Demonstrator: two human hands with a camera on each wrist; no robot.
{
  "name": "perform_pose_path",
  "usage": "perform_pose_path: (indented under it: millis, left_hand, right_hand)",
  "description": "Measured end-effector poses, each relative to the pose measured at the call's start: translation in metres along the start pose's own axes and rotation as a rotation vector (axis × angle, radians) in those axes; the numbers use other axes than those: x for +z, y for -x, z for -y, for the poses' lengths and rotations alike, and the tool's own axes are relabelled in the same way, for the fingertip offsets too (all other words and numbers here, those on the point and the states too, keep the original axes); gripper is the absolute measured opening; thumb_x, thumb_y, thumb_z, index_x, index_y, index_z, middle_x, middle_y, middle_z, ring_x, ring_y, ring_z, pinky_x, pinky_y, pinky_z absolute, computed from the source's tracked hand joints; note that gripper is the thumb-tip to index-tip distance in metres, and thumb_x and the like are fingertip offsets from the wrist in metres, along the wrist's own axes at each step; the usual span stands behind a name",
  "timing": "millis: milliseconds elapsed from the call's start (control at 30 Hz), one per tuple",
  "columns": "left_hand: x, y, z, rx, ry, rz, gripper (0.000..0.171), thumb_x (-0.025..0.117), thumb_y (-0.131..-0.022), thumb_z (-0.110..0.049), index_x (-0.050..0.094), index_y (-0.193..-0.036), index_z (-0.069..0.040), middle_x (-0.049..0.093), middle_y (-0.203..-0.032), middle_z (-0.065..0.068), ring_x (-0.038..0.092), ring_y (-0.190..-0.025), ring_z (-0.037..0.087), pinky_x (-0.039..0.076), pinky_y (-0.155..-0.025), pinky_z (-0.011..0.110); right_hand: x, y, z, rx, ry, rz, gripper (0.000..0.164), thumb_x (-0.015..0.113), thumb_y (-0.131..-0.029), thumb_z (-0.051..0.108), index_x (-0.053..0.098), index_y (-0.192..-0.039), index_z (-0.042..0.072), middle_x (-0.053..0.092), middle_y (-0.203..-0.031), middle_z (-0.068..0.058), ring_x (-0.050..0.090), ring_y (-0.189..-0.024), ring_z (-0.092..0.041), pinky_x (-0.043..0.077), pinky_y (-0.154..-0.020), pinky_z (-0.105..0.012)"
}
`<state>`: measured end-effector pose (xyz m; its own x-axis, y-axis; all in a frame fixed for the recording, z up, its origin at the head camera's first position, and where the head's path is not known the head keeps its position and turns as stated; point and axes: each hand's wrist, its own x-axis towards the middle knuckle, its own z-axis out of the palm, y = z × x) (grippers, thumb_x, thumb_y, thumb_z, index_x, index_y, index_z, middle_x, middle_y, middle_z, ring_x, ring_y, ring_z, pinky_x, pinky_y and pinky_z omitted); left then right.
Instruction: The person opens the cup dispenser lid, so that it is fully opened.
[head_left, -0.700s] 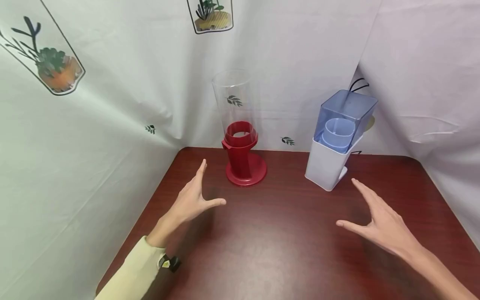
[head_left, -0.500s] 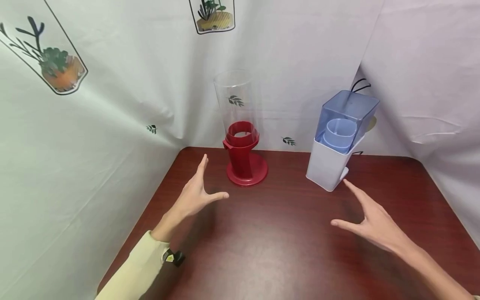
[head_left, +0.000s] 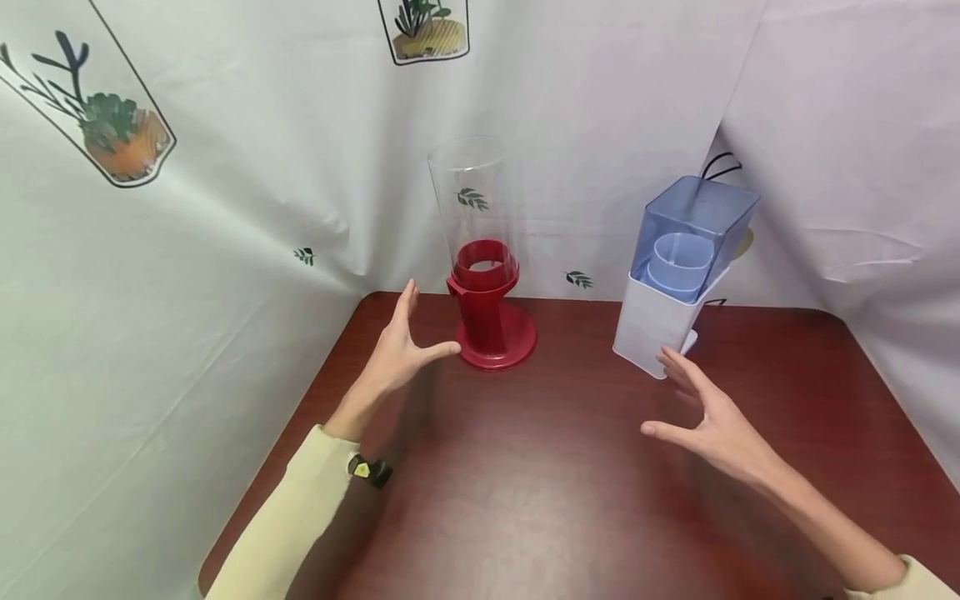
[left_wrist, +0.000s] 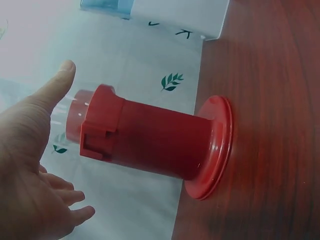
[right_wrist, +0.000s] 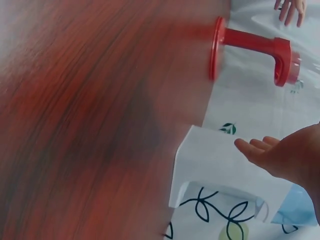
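Note:
A red stand (head_left: 483,321) with a round foot is at the back of the table, holding a clear upright tube (head_left: 468,196). Just left of it my left hand (head_left: 393,354) hovers, thumb and fingers spread apart and nothing in them; the left wrist view shows the same red stand beyond the thumb. Further right is a white holder (head_left: 647,329) topped by a see-through blue cover (head_left: 701,204), with a round cup-like piece (head_left: 678,262) inside. My right hand (head_left: 720,425) holds nothing. Its fingertips overlap the holder's lower front corner in the head view.
The dark red-brown table (head_left: 555,492) has rounded back corners. White cloth (head_left: 600,108) printed with plants hangs behind it and on both sides. A black wristband piece (head_left: 371,471) sits at my left sleeve.
My left hand has moved forward, closer to the red stand. The right hand has gone forward and left, towards the white holder. Both objects stay where they were.

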<state>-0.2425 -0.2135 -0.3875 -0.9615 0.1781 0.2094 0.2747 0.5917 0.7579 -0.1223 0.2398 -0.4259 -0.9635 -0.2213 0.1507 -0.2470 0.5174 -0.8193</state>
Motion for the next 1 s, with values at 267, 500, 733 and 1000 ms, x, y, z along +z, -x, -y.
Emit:
perform_pose_path:
  millis: [267, 500, 733, 1000]
  left_hand:
    - [0.001, -0.017, 0.006, -0.009, 0.145, 0.005, 0.12, 0.089, -0.085, -0.043, 0.007, -0.172, -0.026, 0.019, -0.176, 0.001, 0.018, -0.162, 0.022, 0.029, -0.124, 0.059]
    - [0.007, -0.033, 0.005, 0.008, 0.219, -0.015, 0.114, 0.087, -0.09, -0.03, 0.009, -0.172, -0.02, 0.019, -0.176, 0.003, 0.019, -0.162, 0.022, 0.025, -0.127, 0.052]
    - [0.012, -0.049, 0.006, -0.031, 0.343, -0.064, 0.109, 0.084, -0.092, -0.028, 0.009, -0.171, -0.02, 0.017, -0.177, 0.004, 0.019, -0.162, 0.025, 0.028, -0.126, 0.05]
    - [0.018, -0.065, 0.004, -0.053, 0.369, -0.109, 0.105, 0.083, -0.093, -0.033, 0.014, -0.171, -0.022, 0.022, -0.176, 0.004, 0.023, -0.161, 0.024, 0.033, -0.124, 0.046]
  right_hand:
    - [0.008, -0.011, -0.001, -0.051, -0.086, -0.022, 0.104, 0.087, -0.09, 0.018, 0.022, -0.17, 0.032, 0.032, -0.17, -0.017, 0.035, -0.151, -0.048, 0.035, -0.102, -0.004]
    - [0.016, -0.021, -0.002, -0.079, -0.13, -0.04, 0.104, 0.088, -0.089, 0.014, 0.023, -0.17, 0.025, 0.033, -0.17, -0.016, 0.034, -0.152, -0.045, 0.037, -0.105, -0.007]
    - [0.023, -0.032, 0.001, -0.098, -0.195, -0.047, 0.104, 0.086, -0.09, 0.01, 0.022, -0.17, 0.023, 0.032, -0.171, -0.015, 0.033, -0.154, -0.043, 0.039, -0.106, -0.008]
    - [0.029, -0.041, 0.003, -0.11, -0.25, -0.034, 0.102, 0.084, -0.091, 0.007, 0.023, -0.17, 0.021, 0.032, -0.17, -0.014, 0.032, -0.154, -0.041, 0.039, -0.111, -0.013]
